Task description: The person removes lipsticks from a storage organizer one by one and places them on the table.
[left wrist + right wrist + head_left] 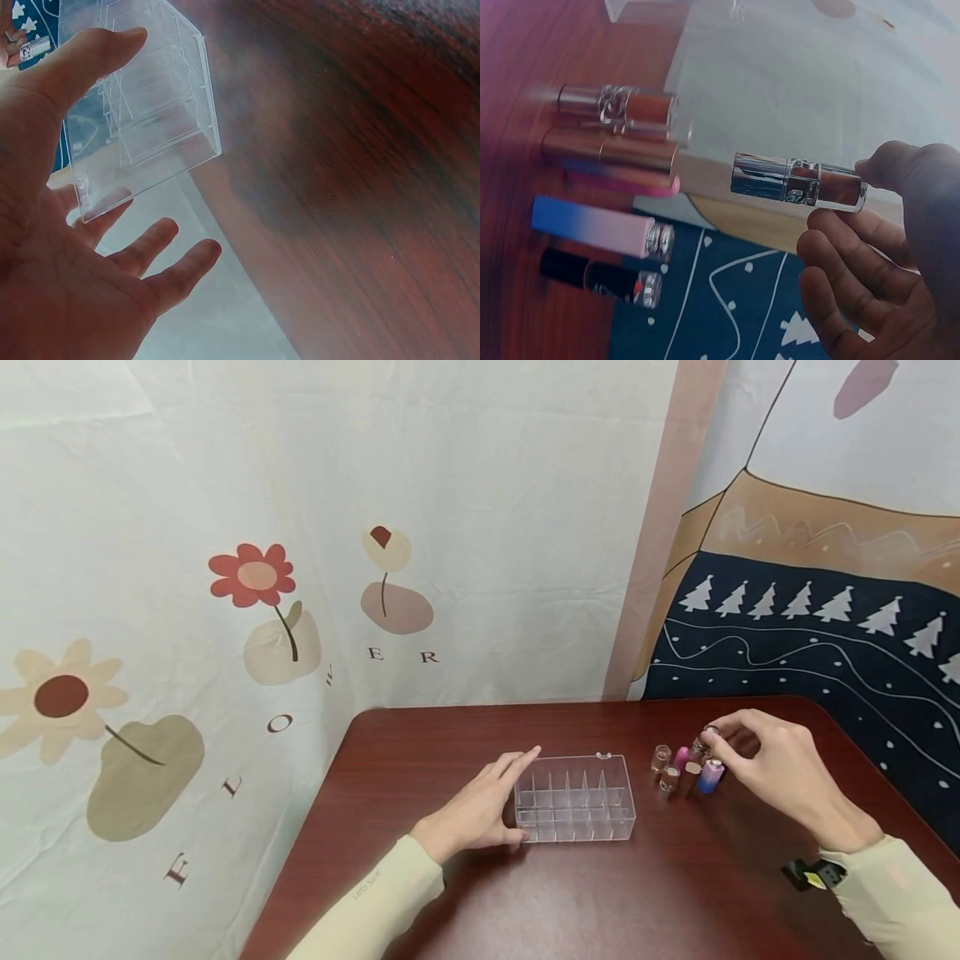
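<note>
A clear plastic organizer box (573, 827) with several compartments sits on the table. My left hand (476, 806) holds it at its left end, the thumb at the near corner and a finger at the far one. In the left wrist view, the loose fingers (195, 262) spread beside the box's clear wall (172, 112). My right hand (776, 768) pinches a lip gloss tube (799, 180) by its clear, brownish end, its silver cap pointing away from the hand. The tube is lifted above the other lip products.
Below the right hand stand a pink-and-blue lipstick (592, 225), a black lipstick (600, 277), a rose-gold tube (611, 154), a pink tube (681, 757) and more lip gloss tubes (661, 758). Printed cloth (480, 527) hangs behind the brown table (420, 735).
</note>
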{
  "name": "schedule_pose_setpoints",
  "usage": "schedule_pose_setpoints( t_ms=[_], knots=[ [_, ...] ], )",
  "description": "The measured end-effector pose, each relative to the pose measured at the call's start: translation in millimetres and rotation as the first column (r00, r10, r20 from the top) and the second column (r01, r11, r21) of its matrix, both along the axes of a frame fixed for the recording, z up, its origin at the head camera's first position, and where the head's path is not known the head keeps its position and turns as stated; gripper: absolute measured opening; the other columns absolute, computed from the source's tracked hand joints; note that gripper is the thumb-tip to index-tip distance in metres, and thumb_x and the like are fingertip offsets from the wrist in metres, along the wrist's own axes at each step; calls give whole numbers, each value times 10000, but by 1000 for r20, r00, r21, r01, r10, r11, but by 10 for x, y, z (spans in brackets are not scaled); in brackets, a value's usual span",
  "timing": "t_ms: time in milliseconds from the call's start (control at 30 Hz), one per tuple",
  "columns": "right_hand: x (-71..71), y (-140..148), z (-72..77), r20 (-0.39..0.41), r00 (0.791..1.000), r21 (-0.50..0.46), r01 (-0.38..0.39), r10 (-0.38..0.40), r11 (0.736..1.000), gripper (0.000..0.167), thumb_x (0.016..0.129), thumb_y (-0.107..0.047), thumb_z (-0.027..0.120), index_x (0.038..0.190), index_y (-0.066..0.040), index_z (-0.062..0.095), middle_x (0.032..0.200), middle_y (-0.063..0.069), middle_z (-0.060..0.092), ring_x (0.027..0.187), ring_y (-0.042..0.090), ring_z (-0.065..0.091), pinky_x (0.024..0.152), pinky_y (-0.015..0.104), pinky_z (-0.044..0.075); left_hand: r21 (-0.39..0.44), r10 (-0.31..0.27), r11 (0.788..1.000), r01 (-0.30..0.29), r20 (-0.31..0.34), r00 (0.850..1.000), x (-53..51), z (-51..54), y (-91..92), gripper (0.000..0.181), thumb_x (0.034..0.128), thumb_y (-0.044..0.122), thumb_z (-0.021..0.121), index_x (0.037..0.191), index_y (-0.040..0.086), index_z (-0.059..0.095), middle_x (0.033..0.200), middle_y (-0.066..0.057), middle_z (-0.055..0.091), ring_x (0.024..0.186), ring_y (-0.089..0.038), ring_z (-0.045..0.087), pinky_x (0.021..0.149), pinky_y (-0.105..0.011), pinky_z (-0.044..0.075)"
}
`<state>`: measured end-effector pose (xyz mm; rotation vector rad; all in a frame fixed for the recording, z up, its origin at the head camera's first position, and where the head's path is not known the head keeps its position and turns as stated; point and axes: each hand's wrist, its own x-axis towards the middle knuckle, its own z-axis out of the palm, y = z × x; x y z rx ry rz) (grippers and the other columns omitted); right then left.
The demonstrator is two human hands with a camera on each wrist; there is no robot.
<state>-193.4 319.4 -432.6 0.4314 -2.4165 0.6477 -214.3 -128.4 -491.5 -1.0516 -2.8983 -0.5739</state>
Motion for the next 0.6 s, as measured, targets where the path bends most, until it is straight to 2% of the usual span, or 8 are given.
schedule_pose_setpoints(
  t_ms=[333,600],
  knots=[
    [13,276,-76,26,998,-8,56,-55,998,185,952,-117,946,1117,-127,862,971,76,854,772,-168,577,700,22,446,-4,-6,1000,6,0,1000,7,6,-6,1381,850,261,1053,1889,266,144,1772,-81,474,1557,-364,589,1305,-507,548],
    [20,439,-127,31,995,-28,100,-99,995,162,966,-130,931,1105,-94,858,952,115,850,772,-206,537,676,44,420,-10,-5,1000,5,-1,1000,10,18,-6,1376,856,276,1049,1889,267,140,1778,-86,468,1547,-369,595,1297,-514,556]
  ],
)
